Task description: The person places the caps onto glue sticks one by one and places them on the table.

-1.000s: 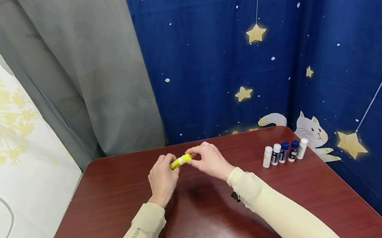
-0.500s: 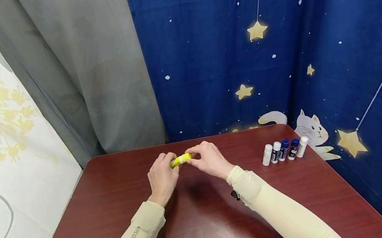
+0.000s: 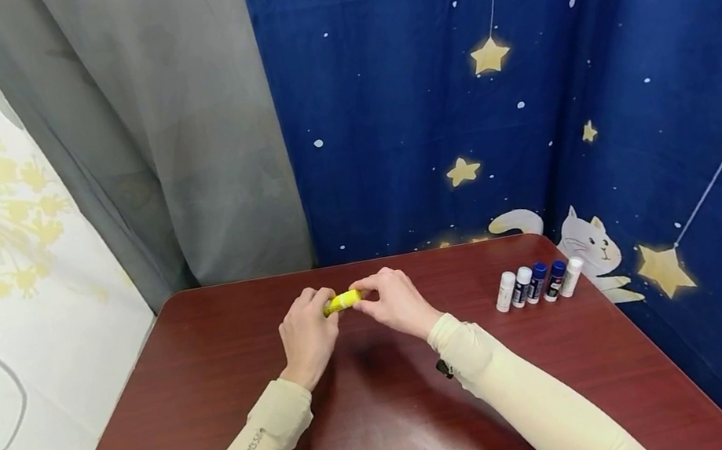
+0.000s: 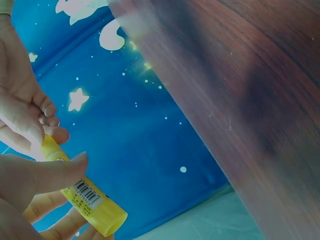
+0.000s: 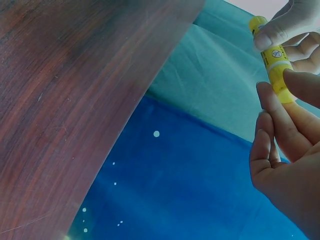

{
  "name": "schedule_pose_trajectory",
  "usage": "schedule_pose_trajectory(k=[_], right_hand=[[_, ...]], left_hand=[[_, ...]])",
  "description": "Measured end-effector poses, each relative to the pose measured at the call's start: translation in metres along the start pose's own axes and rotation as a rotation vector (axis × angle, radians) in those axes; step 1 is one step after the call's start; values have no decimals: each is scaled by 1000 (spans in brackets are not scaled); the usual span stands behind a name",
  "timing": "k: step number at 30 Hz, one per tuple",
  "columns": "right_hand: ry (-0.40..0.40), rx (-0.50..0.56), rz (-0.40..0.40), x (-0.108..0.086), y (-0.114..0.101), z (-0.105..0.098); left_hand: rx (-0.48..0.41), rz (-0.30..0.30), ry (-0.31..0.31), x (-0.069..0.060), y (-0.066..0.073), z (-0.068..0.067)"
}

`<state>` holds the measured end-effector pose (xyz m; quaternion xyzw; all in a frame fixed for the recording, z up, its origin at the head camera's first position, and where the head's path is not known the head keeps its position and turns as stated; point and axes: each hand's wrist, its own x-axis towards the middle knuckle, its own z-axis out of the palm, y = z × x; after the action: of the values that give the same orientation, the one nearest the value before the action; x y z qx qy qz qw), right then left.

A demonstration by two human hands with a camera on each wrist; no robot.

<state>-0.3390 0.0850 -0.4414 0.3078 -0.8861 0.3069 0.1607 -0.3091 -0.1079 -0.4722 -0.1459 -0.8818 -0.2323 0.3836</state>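
A yellow glue stick (image 3: pixel 343 302) is held in the air above the far middle of the table, between both hands. My left hand (image 3: pixel 308 335) grips its body, the thumb lying across it near a barcode in the left wrist view. My right hand (image 3: pixel 397 300) pinches the other end between thumb and finger. In the right wrist view the glue stick (image 5: pixel 276 62) shows a pale band around it, close to the right thumb. Part of the label is hidden under the fingers.
At the table's (image 3: pixel 220 408) far right stand several glue sticks in a row, a white-capped one (image 3: pixel 504 292) at the left end and a blue-capped one (image 3: pixel 554 281) among them. Grey (image 3: pixel 208 123) and blue star-patterned (image 3: pixel 382 94) curtains hang behind the far edge.
Both hands keep their hold on the yellow glue stick in nearly the same place. The white patch on it shows less now. The head view has tipped slightly.
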Motion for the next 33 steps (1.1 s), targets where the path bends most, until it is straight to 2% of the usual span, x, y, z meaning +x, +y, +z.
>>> schedule_pose_trajectory(k=[8, 13, 17, 21, 24, 27, 33], right_hand=[[-27, 11, -45, -1, 2, -2], [-13, 12, -51, -3, 1, -3], [-35, 6, -80, -4, 0, -2], [-78, 24, -77, -5, 1, -3], [-96, 43, -70, -1, 1, -9], [-111, 38, -86, 6, 0, -17], [-136, -37, -95, 12, 0, -36]], left_hand=[[77, 124, 51, -3, 9, -4], [119, 154, 41, -6, 14, -7], [119, 148, 16, -13, 15, -6], [98, 146, 32, -17, 13, -3], [74, 136, 30, -15, 11, 0], [33, 101, 17, -10, 11, 1], [-63, 27, -66, -5, 12, -5]])
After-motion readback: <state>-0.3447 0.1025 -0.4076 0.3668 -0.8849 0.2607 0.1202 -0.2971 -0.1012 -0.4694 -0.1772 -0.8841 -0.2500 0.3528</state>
